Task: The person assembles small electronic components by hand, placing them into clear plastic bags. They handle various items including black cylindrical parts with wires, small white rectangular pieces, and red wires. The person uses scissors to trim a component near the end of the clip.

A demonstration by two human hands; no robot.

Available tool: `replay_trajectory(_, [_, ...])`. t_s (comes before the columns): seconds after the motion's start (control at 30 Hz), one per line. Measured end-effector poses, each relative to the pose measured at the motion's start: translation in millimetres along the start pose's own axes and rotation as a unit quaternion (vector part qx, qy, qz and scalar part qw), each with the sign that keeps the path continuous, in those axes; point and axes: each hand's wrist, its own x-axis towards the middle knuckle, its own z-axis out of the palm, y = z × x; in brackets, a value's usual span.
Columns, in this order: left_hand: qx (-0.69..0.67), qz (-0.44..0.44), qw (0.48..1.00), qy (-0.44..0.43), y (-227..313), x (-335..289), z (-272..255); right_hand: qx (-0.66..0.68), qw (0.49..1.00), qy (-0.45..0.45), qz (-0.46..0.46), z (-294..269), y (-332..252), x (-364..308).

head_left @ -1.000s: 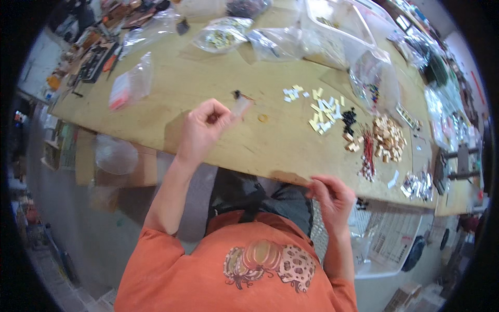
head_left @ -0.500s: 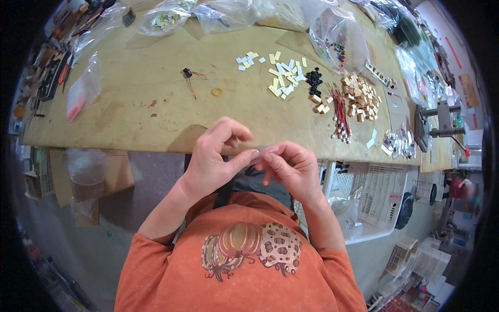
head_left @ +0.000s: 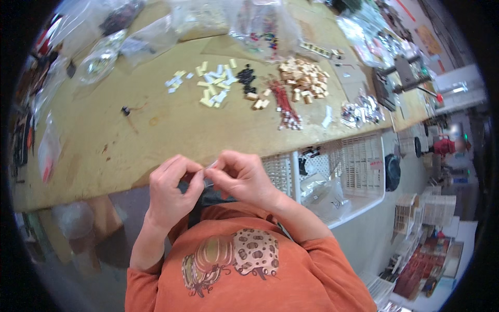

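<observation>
Just past the front edge of the bench, my hands meet at the fingertips in front of my orange shirt. My left hand (head_left: 173, 188) is closed in a pinch, its thumb and forefinger pressed together. My right hand (head_left: 242, 176) pinches too, its fingers touching those of the left. A small pale, see-through piece (head_left: 212, 165) shows at the right fingertips; its kind is too small to make out. Beyond on the bench lie a black part with thin wires (head_left: 126, 111) and a yellowish ring (head_left: 153, 121).
The bench (head_left: 83, 156) holds yellow and white pieces (head_left: 213, 86), black parts (head_left: 246, 78), red wires (head_left: 282, 101), wooden blocks (head_left: 304, 78) and small silvery packets (head_left: 362, 110). Plastic bags (head_left: 202, 18) line its back. A clamp-like metal fixture (head_left: 408, 75) stands right; a white crate (head_left: 358, 171) sits below.
The view has swung to the right, so the bench things appear farther left and tilted. My left fingers, raised and apart before, have closed in toward the thumb beside my right fingertips.
</observation>
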Motion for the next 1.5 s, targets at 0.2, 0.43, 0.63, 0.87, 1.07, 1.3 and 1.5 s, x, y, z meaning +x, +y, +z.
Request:
replay_trajectory(0.2, [0.061, -0.007, 0.997, 0.056, 0.7, 1.7, 14.3, -0.035, 0.996, -0.002, -0.088, -6.8, 13.8, 0.5])
replay_trajectory(0.43, [0.125, 0.216, 0.963, -0.102, 1.2, 20.2, 3.1, 0.148, 0.989, -0.023, 0.006, -21.6, 0.8, 0.5])
replay_trajectory(0.63, [-0.057, 0.194, 0.973, -0.110, -4.0, 41.5, 13.7, 0.208, 0.977, -0.034, 0.029, -53.5, -8.6, -5.1])
replay_trajectory(0.87, [-0.014, 0.271, 0.961, -0.058, -9.4, 108.1, 10.9, -0.435, 0.802, 0.386, -0.138, -169.2, 0.6, -6.0])
replay_trajectory(1.07, [-0.093, 0.127, 0.987, -0.039, -44.0, 117.3, 23.1, -0.302, 0.876, 0.375, -0.032, -276.8, 34.5, -9.4])
replay_trajectory(1.3, [-0.143, 0.106, 0.980, -0.083, -38.5, 104.0, 19.5, -0.310, 0.871, 0.379, 0.047, -280.9, 26.3, -2.7])
replay_trajectory(1.5, [-0.124, 0.127, 0.981, -0.084, -36.1, 100.5, 20.5, -0.309, 0.882, 0.355, 0.017, -273.5, 19.4, -5.7])
